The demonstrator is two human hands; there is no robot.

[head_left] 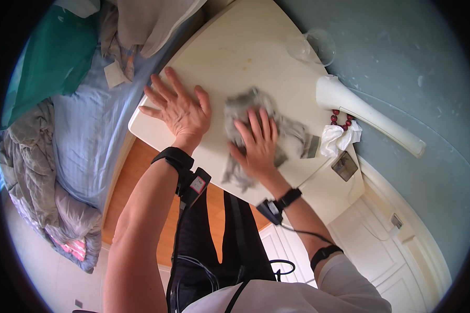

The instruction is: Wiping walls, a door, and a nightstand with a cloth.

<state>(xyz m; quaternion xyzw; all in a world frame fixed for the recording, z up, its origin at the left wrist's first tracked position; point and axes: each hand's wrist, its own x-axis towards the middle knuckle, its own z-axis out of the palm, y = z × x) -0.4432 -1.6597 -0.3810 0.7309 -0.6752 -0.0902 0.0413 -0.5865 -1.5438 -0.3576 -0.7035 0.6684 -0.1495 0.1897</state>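
Note:
A pale cream tabletop (219,57) with a rounded edge lies below both my hands. My left hand (184,113) rests on its left side, open, palm down with fingers spread, and holds nothing. Near the table's middle, my right hand (259,148) is closed down on a crumpled grey cloth (241,106), its slightly bent fingers pressing the cloth against the surface. The cloth's edges are smeared by motion, and its lighter, striped end trails out to the right. My right palm hides part of the cloth. A few small orange spots mark the table beyond it.
At the right edge lie a white handle-shaped object (371,115), a dark red bead bracelet (344,125), crumpled white tissue (339,140) and a phone (344,166). A clear round container (318,48) stands at the far edge. A blue-sheeted bed (83,146) borders the left.

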